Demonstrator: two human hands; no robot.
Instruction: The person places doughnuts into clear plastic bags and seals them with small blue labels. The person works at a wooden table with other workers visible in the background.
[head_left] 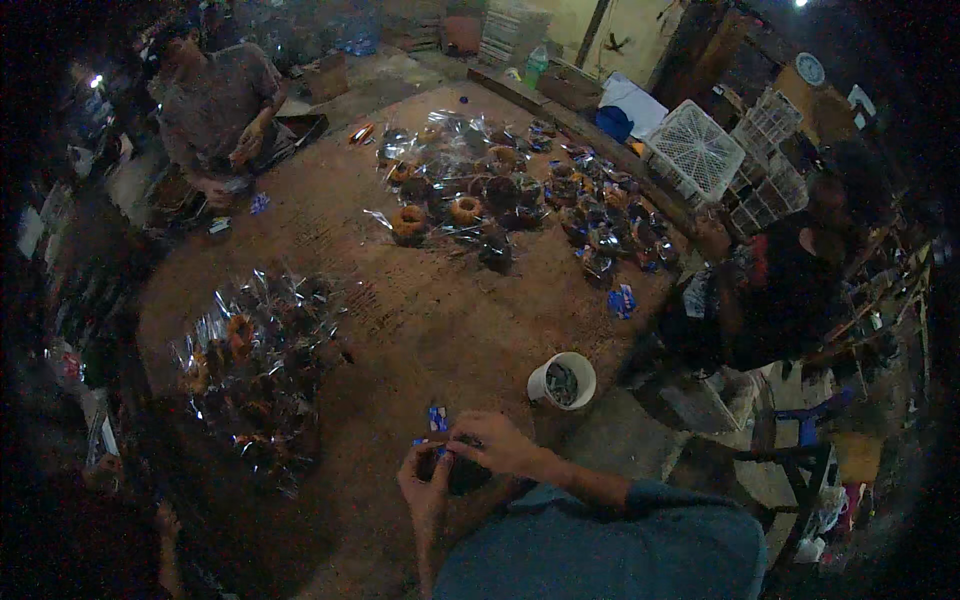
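My left hand (pixel 425 485) and my right hand (pixel 495 442) meet close to my body at the table's near side. Their fingertips pinch together at a small blue card (pixel 442 451). Just under the fingers is a dark round item (pixel 468 476), partly covered by my hands; its kind is too dark to make out. Another blue card (pixel 437 418) lies on the table right beyond my fingertips. To the right of my hands stands a white bucket (pixel 536 384) with small greyish pieces inside.
Clear-wrapped ring-shaped brown items (pixel 408 222) crowd the far middle of the brown table (pixel 440 310); another wrapped pile (pixel 255 370) lies left. One person (pixel 215 110) is at far left, another (pixel 775 280) at right beside white plastic crates (pixel 695 150). A hand (pixel 168 522) shows lower left.
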